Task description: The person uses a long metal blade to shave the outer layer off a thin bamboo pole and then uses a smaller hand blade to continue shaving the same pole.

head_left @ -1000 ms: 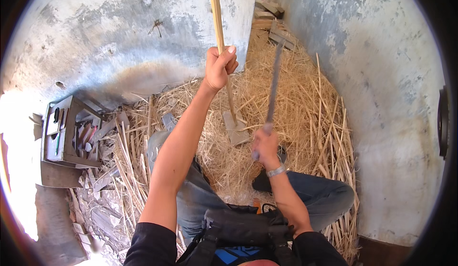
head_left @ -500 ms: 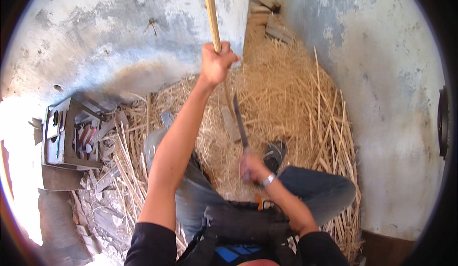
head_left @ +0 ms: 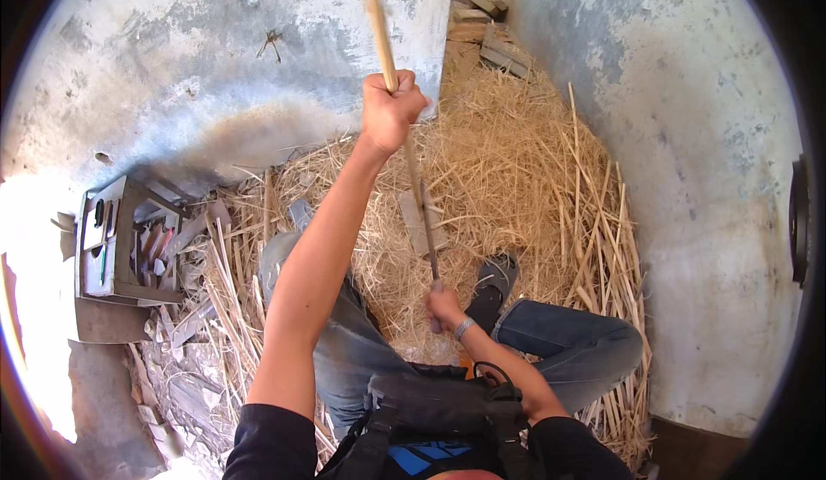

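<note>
My left hand (head_left: 394, 112) is raised ahead of me in a fist around a long, pale wooden or bamboo strip (head_left: 379, 28). The strip runs up past the top of the view, and its lower end slants down below the fist. Lower down, my right hand (head_left: 443, 308) is closed on the handle of a long, narrow, dark-bladed knife (head_left: 428, 239). Its blade points up and away from me. The tip lies along the strip's lower end; whether they touch I cannot tell.
Shavings (head_left: 508, 162) and loose strips (head_left: 602, 230) cover the floor around my bent legs (head_left: 568, 347). A wooden block (head_left: 422, 222) lies among the shavings. At left stands a small wooden stand (head_left: 107, 239) with tools. Worn walls (head_left: 688, 179) close in ahead and right.
My right hand has moved slightly left and down. The knife has swung left, so its blade now overlaps the strip's lower end. My left hand has barely moved.
</note>
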A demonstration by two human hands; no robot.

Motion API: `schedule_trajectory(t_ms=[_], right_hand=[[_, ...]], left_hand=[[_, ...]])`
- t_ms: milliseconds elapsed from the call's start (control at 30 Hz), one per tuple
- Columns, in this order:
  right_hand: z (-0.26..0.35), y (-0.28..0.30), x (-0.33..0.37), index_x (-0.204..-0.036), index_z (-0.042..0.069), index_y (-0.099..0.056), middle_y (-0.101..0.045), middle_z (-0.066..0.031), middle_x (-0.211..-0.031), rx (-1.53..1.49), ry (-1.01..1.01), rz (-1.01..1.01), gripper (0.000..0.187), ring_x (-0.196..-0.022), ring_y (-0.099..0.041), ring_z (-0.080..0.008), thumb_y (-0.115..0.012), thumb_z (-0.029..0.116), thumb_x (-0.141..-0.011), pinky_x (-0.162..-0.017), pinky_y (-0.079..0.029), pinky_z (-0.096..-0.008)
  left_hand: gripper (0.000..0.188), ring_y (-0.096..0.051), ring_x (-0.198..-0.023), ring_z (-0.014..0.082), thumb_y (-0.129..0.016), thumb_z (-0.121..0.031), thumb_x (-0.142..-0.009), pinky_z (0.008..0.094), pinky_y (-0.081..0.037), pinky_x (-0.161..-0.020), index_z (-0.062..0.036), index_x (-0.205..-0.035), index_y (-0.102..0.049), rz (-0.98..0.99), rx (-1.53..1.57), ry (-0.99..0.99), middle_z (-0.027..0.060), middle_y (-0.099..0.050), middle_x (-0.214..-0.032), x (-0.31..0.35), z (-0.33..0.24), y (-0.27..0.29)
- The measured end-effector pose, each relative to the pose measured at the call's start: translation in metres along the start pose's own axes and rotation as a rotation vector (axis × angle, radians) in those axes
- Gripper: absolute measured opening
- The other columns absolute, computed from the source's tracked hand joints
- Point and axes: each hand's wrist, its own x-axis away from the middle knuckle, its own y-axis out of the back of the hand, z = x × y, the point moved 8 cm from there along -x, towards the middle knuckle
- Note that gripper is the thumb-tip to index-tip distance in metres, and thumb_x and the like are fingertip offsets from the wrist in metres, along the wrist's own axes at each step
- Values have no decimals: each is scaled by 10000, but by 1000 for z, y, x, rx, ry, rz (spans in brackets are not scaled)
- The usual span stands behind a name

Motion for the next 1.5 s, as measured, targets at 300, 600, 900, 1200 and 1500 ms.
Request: schedule_trajectory(t_ms=[300, 600, 900, 1200, 1500], right_hand=[[249, 76, 50, -694, 68, -518, -528, -13, -543, -539, 418, 31, 258, -432, -502, -129, -708, 74, -869, -394, -371, -286], [-46, -18, -2, -862, 36, -577, -534, -110, -619, 137, 109, -40, 255, -496, -537, -234, -496, 244, -984, -502, -471, -432], [189, 40, 62, -761, 58, -524, -486, -18, -583, -604, 256, 180, 185, -407, -420, -132, -597, 66, -931, -421, -406, -313], [-48, -12, 6, -780, 1, -589, -546, -94, -605, 204, 158, -40, 379, -541, -559, -261, -582, 340, -949, -568, -463, -482], [97, -11, 49, -701, 79, -501, -399, 16, -555, -1033, -562, 717, 239, -451, -409, -158, -567, 119, -928, -471, -426, -395]], left_hand=[[450, -246, -541, 44, -579, 135, -675, 272, -209, -475, -127, -590, -223, 13, -3, -16, -69, -294, -550, 5, 4, 3], [432, -271, -476, 61, -538, 97, -721, 259, -290, -471, -164, -590, -220, -46, 65, -10, -53, -316, -524, -8, 3, 0], [468, -300, -479, 57, -609, 115, -708, 265, -335, -470, -131, -566, -237, -100, 15, -11, -47, -344, -508, 7, 0, 34], [468, -311, -477, 62, -620, 107, -713, 268, -375, -483, -131, -553, -249, -119, 2, -73, -45, -351, -507, -1, 2, 26], [467, -323, -500, 51, -631, 95, -718, 264, -350, -486, -134, -562, -254, -75, -6, -13, -56, -346, -517, 0, 4, 21]])
